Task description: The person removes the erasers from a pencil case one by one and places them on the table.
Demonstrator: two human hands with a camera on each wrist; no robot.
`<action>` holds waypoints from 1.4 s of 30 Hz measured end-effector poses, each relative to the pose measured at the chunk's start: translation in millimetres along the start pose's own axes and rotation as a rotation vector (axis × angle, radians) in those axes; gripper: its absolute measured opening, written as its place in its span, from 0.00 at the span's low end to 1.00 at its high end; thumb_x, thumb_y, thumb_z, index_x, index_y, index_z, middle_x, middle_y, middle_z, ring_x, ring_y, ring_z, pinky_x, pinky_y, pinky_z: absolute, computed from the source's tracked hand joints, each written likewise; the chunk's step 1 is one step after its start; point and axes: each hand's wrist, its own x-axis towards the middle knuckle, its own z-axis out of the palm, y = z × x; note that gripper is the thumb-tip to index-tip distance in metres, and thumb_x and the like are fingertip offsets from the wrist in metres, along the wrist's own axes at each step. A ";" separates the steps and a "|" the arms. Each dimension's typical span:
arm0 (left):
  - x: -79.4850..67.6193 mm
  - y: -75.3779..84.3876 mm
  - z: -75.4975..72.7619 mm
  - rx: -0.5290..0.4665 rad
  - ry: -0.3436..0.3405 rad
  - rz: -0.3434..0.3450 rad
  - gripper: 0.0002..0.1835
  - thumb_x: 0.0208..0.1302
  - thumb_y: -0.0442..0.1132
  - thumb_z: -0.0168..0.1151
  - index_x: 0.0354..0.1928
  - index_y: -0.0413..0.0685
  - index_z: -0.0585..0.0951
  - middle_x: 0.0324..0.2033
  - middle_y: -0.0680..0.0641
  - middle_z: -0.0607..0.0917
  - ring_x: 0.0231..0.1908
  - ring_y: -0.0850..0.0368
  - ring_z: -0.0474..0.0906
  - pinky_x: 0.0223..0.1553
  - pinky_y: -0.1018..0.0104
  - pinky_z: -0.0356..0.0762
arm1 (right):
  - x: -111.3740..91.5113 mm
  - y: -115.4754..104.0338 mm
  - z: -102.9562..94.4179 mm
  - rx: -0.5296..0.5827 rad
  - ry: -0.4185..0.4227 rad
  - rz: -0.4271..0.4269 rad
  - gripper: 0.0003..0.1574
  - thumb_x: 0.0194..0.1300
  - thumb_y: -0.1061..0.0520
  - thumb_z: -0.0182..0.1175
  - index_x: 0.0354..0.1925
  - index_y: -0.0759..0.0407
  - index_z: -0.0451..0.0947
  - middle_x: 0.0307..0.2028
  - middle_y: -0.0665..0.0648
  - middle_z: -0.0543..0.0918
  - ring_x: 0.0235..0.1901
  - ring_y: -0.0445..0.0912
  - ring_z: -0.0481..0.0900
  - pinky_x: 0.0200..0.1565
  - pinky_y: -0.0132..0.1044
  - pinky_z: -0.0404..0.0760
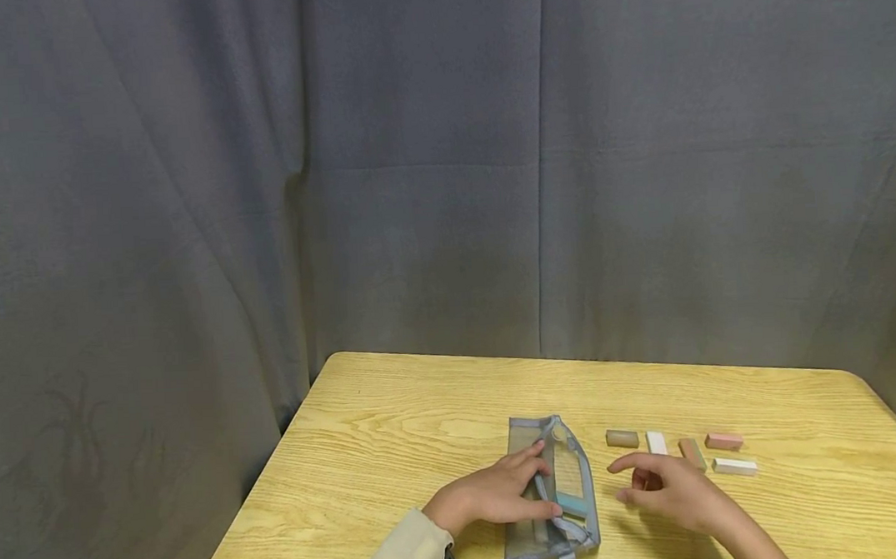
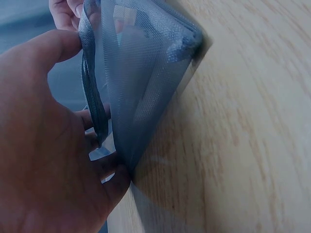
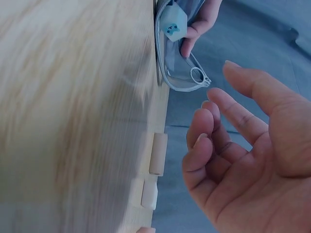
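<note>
A grey-blue mesh zip pouch [image 1: 525,536] lies on the table with its zipped mouth parted. My left hand [image 1: 495,490] reaches across it and holds the mouth's near edge, the thumb against the zip strip [image 2: 87,63] in the left wrist view. Through the gap shows a light-blue block like an eraser [image 1: 572,504]. In the right wrist view, a pale block with a blue mark [image 3: 173,23] sits in the mouth. Just right of the pouch hovers my right hand [image 1: 671,486], fingers loosely bent and nothing between them.
Right of the pouch lie several small eraser-like blocks: a brown one [image 1: 622,438], a white one [image 1: 656,442], a brown-and-green one [image 1: 692,454], a pink one [image 1: 724,441] and another white one [image 1: 735,466]. Grey curtains [image 1: 429,188] hang behind the wooden table [image 1: 395,432].
</note>
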 end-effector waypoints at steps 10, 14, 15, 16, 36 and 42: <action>0.4 -0.4 -0.4 0.002 -0.001 -0.007 0.30 0.69 0.71 0.50 0.66 0.69 0.69 0.80 0.60 0.46 0.78 0.53 0.49 0.70 0.49 0.65 | 6.1 -1.5 6.8 0.014 -0.063 0.025 0.23 0.68 0.49 0.68 0.55 0.62 0.81 0.29 0.45 0.77 0.25 0.33 0.71 0.28 0.32 0.73; 0.0 0.3 0.0 0.001 0.001 -0.005 0.30 0.69 0.71 0.51 0.67 0.69 0.69 0.80 0.60 0.46 0.78 0.53 0.49 0.69 0.48 0.65 | 8.2 -1.8 10.4 0.020 -0.080 0.018 0.23 0.68 0.50 0.67 0.55 0.63 0.81 0.29 0.45 0.77 0.25 0.33 0.71 0.27 0.31 0.74; -0.1 0.5 0.1 0.001 0.001 -0.005 0.30 0.69 0.70 0.51 0.67 0.68 0.69 0.80 0.60 0.46 0.78 0.53 0.49 0.69 0.48 0.65 | 8.7 -2.0 11.3 0.019 -0.082 0.018 0.23 0.68 0.50 0.67 0.55 0.63 0.81 0.29 0.45 0.77 0.25 0.33 0.71 0.27 0.31 0.74; -0.3 0.8 0.1 0.001 0.002 -0.005 0.30 0.69 0.70 0.51 0.67 0.68 0.69 0.80 0.60 0.46 0.78 0.53 0.49 0.69 0.48 0.65 | 9.2 -2.4 12.2 0.020 -0.085 0.018 0.23 0.68 0.50 0.67 0.55 0.63 0.81 0.29 0.45 0.77 0.25 0.33 0.71 0.27 0.31 0.74; 0.8 -0.9 -0.9 0.007 -0.003 -0.010 0.30 0.69 0.71 0.51 0.66 0.70 0.69 0.80 0.61 0.46 0.78 0.53 0.49 0.69 0.49 0.66 | 16.8 -2.1 25.2 0.017 -0.150 0.015 0.20 0.67 0.52 0.68 0.53 0.61 0.82 0.27 0.44 0.77 0.23 0.33 0.70 0.26 0.30 0.74; 0.6 -0.4 0.1 0.007 -0.011 -0.020 0.30 0.69 0.71 0.51 0.67 0.70 0.68 0.80 0.61 0.46 0.78 0.52 0.49 0.69 0.48 0.65 | 17.0 -2.3 28.8 0.042 -0.160 0.010 0.19 0.66 0.54 0.69 0.53 0.61 0.82 0.27 0.46 0.77 0.22 0.33 0.70 0.25 0.30 0.73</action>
